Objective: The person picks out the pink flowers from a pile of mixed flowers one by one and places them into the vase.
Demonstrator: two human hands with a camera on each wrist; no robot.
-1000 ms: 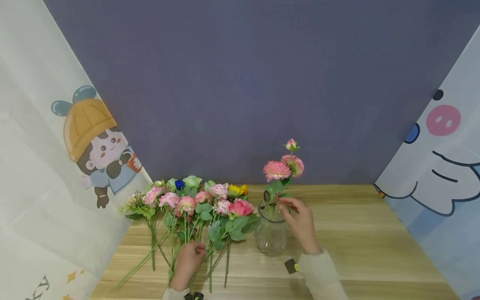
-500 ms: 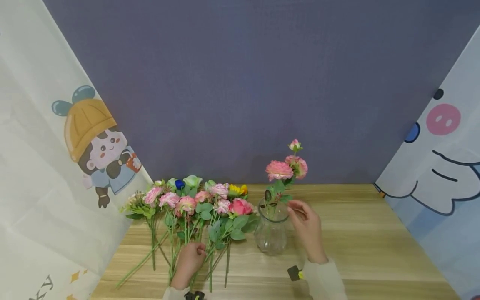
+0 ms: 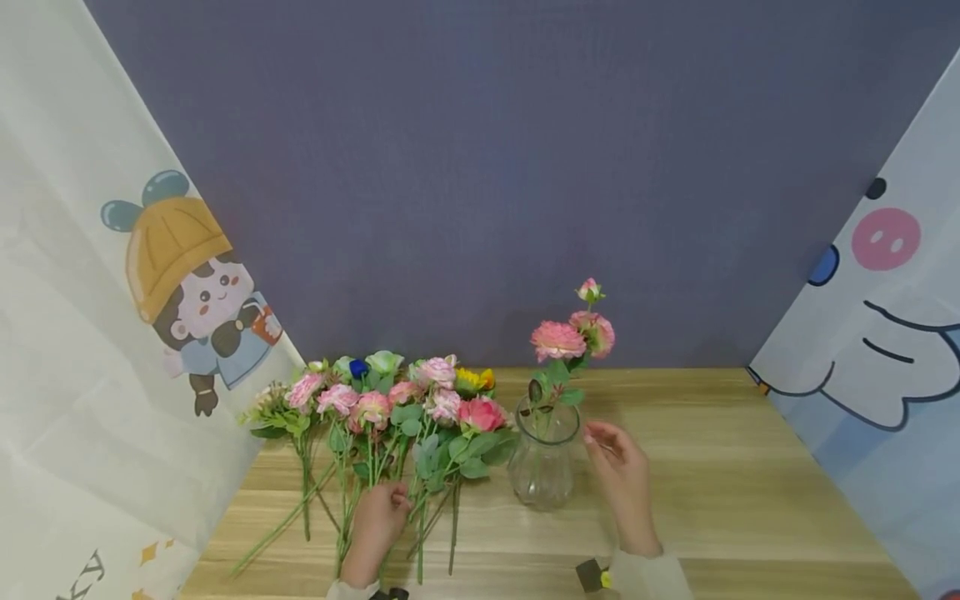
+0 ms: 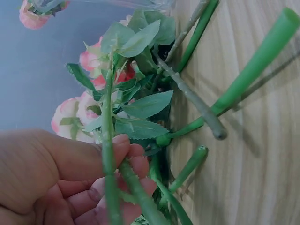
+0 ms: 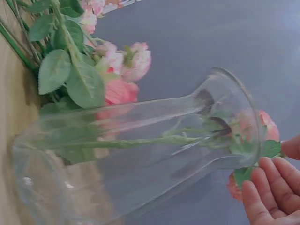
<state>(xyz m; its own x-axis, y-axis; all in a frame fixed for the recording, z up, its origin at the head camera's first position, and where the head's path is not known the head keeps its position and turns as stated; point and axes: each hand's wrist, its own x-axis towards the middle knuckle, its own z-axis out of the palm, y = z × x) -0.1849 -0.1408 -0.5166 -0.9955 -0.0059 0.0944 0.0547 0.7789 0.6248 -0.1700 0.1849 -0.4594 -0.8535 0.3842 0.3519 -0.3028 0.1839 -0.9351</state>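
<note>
A clear glass vase (image 3: 542, 479) stands upright on the wooden table, holding a pink flower spray (image 3: 558, 342) whose stem shows through the glass in the right wrist view. My right hand (image 3: 621, 483) is just right of the vase's rim, fingers loosely bent with nothing in them. Over the stem ends of a row of artificial flowers, my left hand (image 3: 378, 525) pinches a green flower stem (image 4: 140, 199) between thumb and fingers. Another stem (image 4: 108, 154) crosses in front of the thumb in the left wrist view.
Several flowers lie side by side left of the vase, among them a deep pink rose (image 3: 482, 413), a yellow flower (image 3: 472, 381) and a blue bloom (image 3: 358, 368). A dark panel (image 3: 480, 183) rises behind the table (image 3: 720, 467), with printed cloths (image 3: 82, 350) at the sides.
My right hand has let go of the pink spray and drawn back right and down from the vase. The spray leans slightly further right. A pale pink flower in the row has shifted slightly upward.
</note>
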